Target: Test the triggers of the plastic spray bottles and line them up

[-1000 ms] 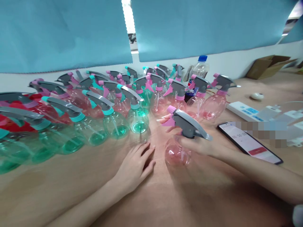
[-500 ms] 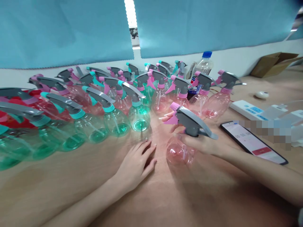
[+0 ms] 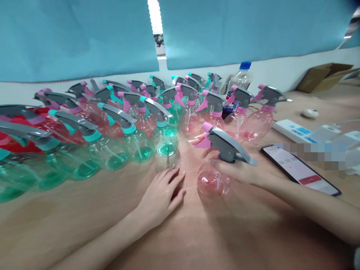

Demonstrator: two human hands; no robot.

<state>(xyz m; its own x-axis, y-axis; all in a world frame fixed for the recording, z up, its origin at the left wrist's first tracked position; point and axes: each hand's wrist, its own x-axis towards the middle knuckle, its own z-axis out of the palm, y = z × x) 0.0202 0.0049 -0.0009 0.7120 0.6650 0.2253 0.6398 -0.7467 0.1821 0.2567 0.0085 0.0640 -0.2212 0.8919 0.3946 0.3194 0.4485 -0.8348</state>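
My right hand [image 3: 233, 170] is wrapped round the neck of a pink spray bottle [image 3: 211, 183], which stands upright on the table. Its grey head has a pink nozzle and trigger, pointing away to the left; the collar is hidden by the hand. My left hand [image 3: 164, 191] lies palm down on the wooden table [image 3: 174, 243], fingers slightly apart and holding nothing. Just beyond its fingertips stands a green spray bottle [image 3: 165, 144] with a turquoise collar, apart from the hand.
Green spray bottles [image 3: 112, 155] line the left, with pink spray bottles [image 3: 191, 118] behind and to the right. A phone [image 3: 298, 168] lies right of my right hand, near a white power strip [image 3: 295, 131]. Farther back are a blue-capped bottle [image 3: 243, 77] and a cardboard box [image 3: 317, 78].
Almost nothing differs. The view has shifted very slightly; both hands and the held pink spray bottle keep their places.
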